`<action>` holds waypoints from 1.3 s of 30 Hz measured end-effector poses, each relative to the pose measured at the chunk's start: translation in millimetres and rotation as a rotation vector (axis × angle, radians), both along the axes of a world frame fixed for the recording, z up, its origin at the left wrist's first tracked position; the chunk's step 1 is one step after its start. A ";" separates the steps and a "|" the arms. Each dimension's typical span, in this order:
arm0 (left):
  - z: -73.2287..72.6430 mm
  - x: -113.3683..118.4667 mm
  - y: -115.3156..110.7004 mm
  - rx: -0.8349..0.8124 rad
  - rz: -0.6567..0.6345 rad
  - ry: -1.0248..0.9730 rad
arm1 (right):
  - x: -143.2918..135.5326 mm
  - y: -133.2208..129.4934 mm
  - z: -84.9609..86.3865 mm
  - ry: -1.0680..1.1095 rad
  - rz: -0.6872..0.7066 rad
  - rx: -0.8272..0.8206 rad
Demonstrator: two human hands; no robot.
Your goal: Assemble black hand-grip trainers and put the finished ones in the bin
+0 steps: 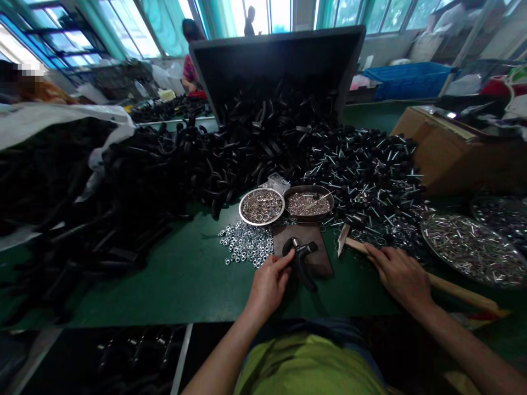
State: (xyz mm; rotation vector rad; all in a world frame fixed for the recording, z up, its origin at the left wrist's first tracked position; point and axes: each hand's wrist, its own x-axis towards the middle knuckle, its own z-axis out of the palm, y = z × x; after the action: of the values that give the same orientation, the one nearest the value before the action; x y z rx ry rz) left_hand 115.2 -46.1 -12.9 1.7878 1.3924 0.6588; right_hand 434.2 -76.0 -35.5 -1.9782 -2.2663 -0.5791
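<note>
My left hand (272, 282) is closed, thumb and fingers pinching a black curved plastic part (303, 266) with a metal pin or spring at its top. The part rests partly on a flat brown plate (323, 258). To the right, my right hand (401, 274) grips the wooden handle of a hammer (356, 245), whose metal head lies close to the plate's right edge. Beside my left hand spreads a pile of small shiny nuts or rings (247, 244). Behind the plate stand a round metal bowl of small rings (262, 207) and a dark oval tin of small pins (309, 204).
Black curved parts (247, 148) heap across the back, spilling from a tipped grey bin (278, 49). Black-headed bolts (366, 170) pile at right, beside a cardboard box (436, 148) and a tray of metal pins (473, 249). A white sack (61, 118) stands left. Other people are beyond the table.
</note>
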 end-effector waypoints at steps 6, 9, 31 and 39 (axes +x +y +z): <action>-4.8 14.7 -5.2 -0.712 0.328 -0.858 | -15.3 38.5 10.7 0.169 0.081 0.042; -4.0 24.7 -12.3 -0.835 0.460 -0.991 | -37.3 72.5 29.8 0.282 0.135 -0.004; 13.6 9.5 68.8 0.267 -0.001 0.128 | -89.1 202.0 37.5 0.312 -0.028 -0.390; 20.0 55.9 178.9 0.461 -0.158 0.686 | -81.4 199.5 45.4 0.579 0.004 -0.263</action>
State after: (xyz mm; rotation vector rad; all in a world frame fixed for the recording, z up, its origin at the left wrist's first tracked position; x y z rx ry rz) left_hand 171.1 132.8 7.1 2.6292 1.5841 0.2938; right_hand 352.8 123.4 9.9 -1.9099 -2.0430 0.2838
